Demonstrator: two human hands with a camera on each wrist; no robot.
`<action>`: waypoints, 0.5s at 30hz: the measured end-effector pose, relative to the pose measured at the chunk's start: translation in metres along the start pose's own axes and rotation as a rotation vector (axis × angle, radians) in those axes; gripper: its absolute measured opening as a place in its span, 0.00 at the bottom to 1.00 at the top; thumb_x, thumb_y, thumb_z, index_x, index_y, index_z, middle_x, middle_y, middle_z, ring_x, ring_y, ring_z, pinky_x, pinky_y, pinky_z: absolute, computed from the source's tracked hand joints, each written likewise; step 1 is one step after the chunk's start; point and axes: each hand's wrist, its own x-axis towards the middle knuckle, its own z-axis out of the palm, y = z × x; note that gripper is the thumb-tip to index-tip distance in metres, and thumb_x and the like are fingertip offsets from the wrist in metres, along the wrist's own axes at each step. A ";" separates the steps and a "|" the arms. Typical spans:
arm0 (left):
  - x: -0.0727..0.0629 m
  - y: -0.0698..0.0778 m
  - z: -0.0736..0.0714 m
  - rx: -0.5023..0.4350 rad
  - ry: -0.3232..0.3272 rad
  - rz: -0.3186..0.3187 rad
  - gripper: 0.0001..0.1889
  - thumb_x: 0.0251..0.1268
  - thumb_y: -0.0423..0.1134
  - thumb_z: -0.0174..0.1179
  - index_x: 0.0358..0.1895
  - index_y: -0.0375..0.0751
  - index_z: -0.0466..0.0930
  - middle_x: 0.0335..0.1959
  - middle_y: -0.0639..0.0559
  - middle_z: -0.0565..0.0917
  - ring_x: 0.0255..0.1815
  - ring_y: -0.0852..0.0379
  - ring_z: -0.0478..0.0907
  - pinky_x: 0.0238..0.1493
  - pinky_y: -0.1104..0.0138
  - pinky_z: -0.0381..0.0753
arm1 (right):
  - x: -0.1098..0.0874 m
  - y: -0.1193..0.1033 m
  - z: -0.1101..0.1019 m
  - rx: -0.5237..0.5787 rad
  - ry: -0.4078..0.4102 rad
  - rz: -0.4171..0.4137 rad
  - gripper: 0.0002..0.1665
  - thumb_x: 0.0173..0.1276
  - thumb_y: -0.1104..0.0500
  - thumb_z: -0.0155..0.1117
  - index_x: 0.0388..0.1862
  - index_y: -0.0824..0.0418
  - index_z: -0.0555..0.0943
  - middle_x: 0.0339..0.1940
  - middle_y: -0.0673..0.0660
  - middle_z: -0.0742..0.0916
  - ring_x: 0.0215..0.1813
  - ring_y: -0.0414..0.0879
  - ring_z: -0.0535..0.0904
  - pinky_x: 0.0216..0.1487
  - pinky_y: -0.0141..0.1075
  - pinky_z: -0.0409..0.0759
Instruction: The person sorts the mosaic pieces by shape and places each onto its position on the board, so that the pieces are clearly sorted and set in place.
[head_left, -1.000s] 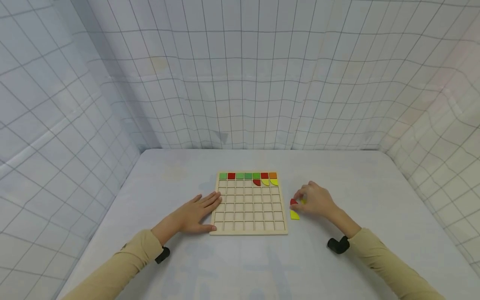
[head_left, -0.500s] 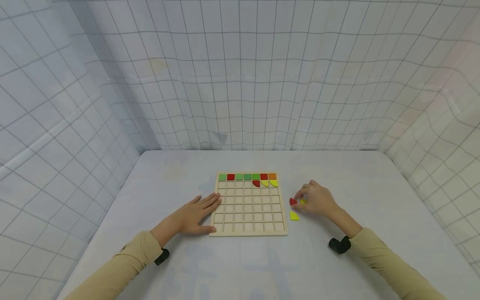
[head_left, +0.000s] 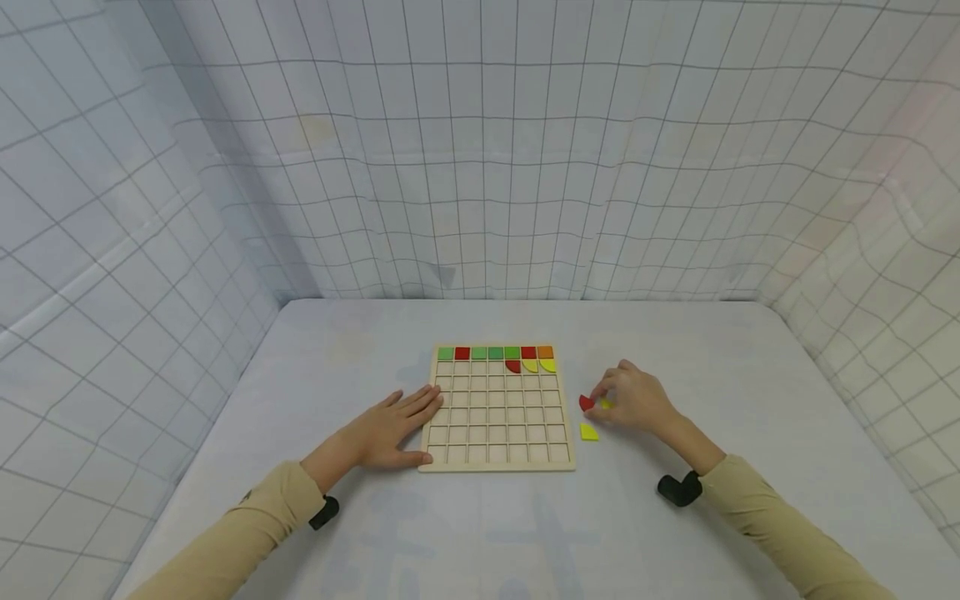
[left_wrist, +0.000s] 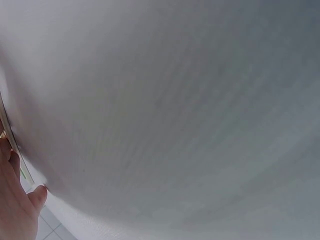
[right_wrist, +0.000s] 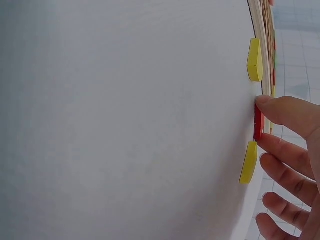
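A wooden grid board (head_left: 478, 467) lies flat on the table. My left hand (head_left: 390, 429) rests with spread, straight fingers on its left edge. Just right of the board, my right hand (head_left: 630, 398) pinches a red quarter-circle tile (head_left: 586, 403) between thumb and index finger, down at the table surface. The right wrist view shows that red tile (right_wrist: 258, 122) edge-on, with a yellow tile on either side. One yellow quarter-circle tile (head_left: 588, 432) lies nearer me; the other yellow tile (head_left: 606, 403) is partly hidden under my right hand.
Square green, red and orange tiles (head_left: 495, 353) fill the board's far row. At the right of the second row sit one red quarter-circle (head_left: 513, 367) and two yellow ones (head_left: 547, 366). White gridded curtains (head_left: 495, 167) enclose the table's back and sides.
The red tile has turned a little in my right fingers, which stay at almost the same place. My left hand has not moved on the board.
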 end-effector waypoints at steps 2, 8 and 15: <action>0.000 -0.001 0.000 0.000 -0.001 -0.001 0.48 0.65 0.69 0.46 0.77 0.41 0.45 0.79 0.46 0.47 0.80 0.48 0.45 0.73 0.43 0.52 | 0.000 0.000 0.000 -0.003 0.001 0.000 0.13 0.47 0.45 0.77 0.24 0.52 0.88 0.28 0.45 0.86 0.34 0.41 0.72 0.26 0.30 0.70; 0.000 -0.001 0.000 -0.003 0.000 -0.001 0.48 0.65 0.70 0.45 0.77 0.41 0.45 0.79 0.46 0.46 0.80 0.48 0.45 0.73 0.42 0.52 | 0.002 -0.001 0.001 -0.021 -0.005 0.016 0.13 0.48 0.45 0.77 0.25 0.52 0.89 0.28 0.46 0.85 0.34 0.41 0.71 0.27 0.31 0.71; 0.001 0.000 0.001 -0.009 0.006 0.008 0.47 0.65 0.69 0.46 0.77 0.40 0.46 0.79 0.44 0.48 0.79 0.46 0.47 0.72 0.42 0.53 | 0.006 -0.001 0.002 -0.001 0.012 0.011 0.12 0.49 0.48 0.76 0.28 0.53 0.89 0.29 0.47 0.86 0.35 0.43 0.73 0.28 0.32 0.73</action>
